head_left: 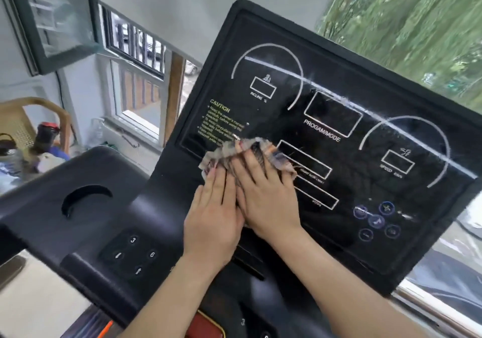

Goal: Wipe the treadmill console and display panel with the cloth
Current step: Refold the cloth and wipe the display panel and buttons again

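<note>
The black treadmill display panel (326,118) fills the middle and right of the head view, tilted, with white outlines for incline, program/mode and speed. A crumpled patterned cloth (229,152) lies on its lower left part, below the yellow caution text. My left hand (212,217) and my right hand (266,194) lie side by side with straight fingers, both pressing the cloth flat against the panel. My right hand partly overlaps the left. The lower console (99,222) with a number keypad (133,254) sits to the left.
A curved cup-holder slot (83,199) is in the console's left wing. Round buttons (375,220) sit at the panel's lower right. A plastic chair (31,118) with bottles (43,139) stands at far left, by a window (135,94).
</note>
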Demonstrator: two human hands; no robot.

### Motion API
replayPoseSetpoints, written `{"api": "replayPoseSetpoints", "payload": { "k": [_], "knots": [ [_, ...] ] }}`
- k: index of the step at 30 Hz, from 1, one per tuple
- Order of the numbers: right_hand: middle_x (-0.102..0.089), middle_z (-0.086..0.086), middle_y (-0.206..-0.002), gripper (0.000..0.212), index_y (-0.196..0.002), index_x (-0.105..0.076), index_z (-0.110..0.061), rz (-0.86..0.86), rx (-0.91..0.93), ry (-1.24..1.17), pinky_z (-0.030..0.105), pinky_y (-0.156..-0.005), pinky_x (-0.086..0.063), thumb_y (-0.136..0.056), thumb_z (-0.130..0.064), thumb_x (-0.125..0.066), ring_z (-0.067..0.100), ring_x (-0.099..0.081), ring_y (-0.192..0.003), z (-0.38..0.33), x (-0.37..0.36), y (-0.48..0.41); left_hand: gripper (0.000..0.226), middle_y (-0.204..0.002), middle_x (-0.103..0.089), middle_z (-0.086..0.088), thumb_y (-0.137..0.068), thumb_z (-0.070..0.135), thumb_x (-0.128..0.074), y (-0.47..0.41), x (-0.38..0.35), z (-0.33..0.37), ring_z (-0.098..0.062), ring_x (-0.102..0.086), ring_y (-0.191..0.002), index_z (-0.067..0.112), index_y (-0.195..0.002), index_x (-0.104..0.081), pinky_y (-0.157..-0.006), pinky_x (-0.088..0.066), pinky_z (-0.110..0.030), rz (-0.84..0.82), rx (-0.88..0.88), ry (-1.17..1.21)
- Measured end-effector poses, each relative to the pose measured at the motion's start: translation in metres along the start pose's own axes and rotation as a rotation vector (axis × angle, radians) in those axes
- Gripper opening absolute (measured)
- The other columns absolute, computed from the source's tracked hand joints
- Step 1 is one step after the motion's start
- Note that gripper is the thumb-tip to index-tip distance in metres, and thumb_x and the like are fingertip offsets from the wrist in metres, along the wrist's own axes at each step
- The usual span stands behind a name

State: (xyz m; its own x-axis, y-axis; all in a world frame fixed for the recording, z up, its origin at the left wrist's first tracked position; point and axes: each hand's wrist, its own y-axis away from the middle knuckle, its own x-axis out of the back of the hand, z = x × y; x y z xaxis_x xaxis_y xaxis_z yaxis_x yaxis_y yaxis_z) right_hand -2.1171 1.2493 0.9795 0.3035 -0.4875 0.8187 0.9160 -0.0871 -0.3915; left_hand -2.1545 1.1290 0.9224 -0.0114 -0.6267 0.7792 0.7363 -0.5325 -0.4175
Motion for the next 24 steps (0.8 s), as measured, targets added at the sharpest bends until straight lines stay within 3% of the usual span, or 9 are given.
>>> {"api": "replayPoseSetpoints", "payload": {
  "k": [4,7,10,15,20,24],
  "knots": [
    [-0.030,-0.001,-0.158,0.055,-0.151,-0.033,-0.029,-0.044,0.119,0.041,0.044,-0.106,-0.025,-0.100,-0.051,-0.031,0.024,-0.033,-0.139,0.001,0.001,-0.006,0.053,-0.151,-0.037,-0.013,-0.095,0.029,-0.044,0.005,0.002,-0.021,-0.028,-0.035,-0.140,0.006,-0.143,-0.042,-0.108,-0.038,-0.050,0.039,0.037,0.049],
    [-0.032,-0.002,-0.156,0.060,-0.151,-0.033,-0.029,-0.034,0.179,0.106,0.046,-0.108,-0.023,-0.098,-0.057,-0.033,0.026,-0.035,-0.138,0.025,0.016,-0.053,0.061,-0.160,-0.016,-0.005,-0.097,0.038,-0.028,-0.023,0.015,-0.023,-0.022,-0.015,-0.148,0.013,-0.152,-0.020,-0.117,-0.025,-0.045,0.032,0.083,0.042],
    [-0.036,0.002,-0.154,0.061,-0.148,-0.036,-0.027,0.045,0.102,0.133,0.049,-0.108,-0.020,-0.096,-0.058,-0.034,0.031,-0.036,-0.138,0.044,0.037,-0.119,0.060,-0.162,-0.004,-0.001,-0.100,0.041,-0.019,-0.076,0.034,-0.019,-0.017,-0.003,-0.149,0.019,-0.154,-0.005,-0.120,-0.016,-0.042,0.093,0.057,0.042],
    [-0.019,0.002,-0.161,0.064,-0.154,-0.020,-0.026,0.101,-0.043,0.086,0.049,-0.112,-0.014,-0.097,-0.055,-0.027,0.028,-0.019,-0.146,0.046,0.059,-0.191,0.059,-0.162,-0.007,-0.005,-0.100,0.038,-0.020,-0.159,0.065,-0.017,-0.021,-0.007,-0.148,0.017,-0.155,-0.010,-0.120,-0.015,-0.043,0.206,0.043,0.049],
    [-0.012,-0.001,-0.163,0.064,-0.155,-0.013,-0.028,0.115,-0.051,0.020,0.048,-0.115,-0.006,-0.097,-0.052,-0.026,0.025,-0.012,-0.148,0.042,0.066,-0.212,0.062,-0.162,-0.001,-0.005,-0.101,0.037,-0.024,-0.170,0.069,-0.022,-0.021,-0.003,-0.149,0.016,-0.155,-0.003,-0.119,-0.016,-0.044,0.215,0.034,0.033],
    [-0.009,-0.001,-0.163,0.060,-0.155,-0.011,-0.027,0.111,-0.020,0.027,0.046,-0.114,-0.007,-0.100,-0.046,-0.024,0.023,-0.010,-0.147,0.039,0.066,-0.207,0.068,-0.162,0.004,-0.006,-0.098,0.034,-0.031,-0.158,0.068,-0.006,-0.020,0.003,-0.149,0.015,-0.155,0.002,-0.121,-0.008,-0.040,0.184,0.092,0.093]
  ]
}}
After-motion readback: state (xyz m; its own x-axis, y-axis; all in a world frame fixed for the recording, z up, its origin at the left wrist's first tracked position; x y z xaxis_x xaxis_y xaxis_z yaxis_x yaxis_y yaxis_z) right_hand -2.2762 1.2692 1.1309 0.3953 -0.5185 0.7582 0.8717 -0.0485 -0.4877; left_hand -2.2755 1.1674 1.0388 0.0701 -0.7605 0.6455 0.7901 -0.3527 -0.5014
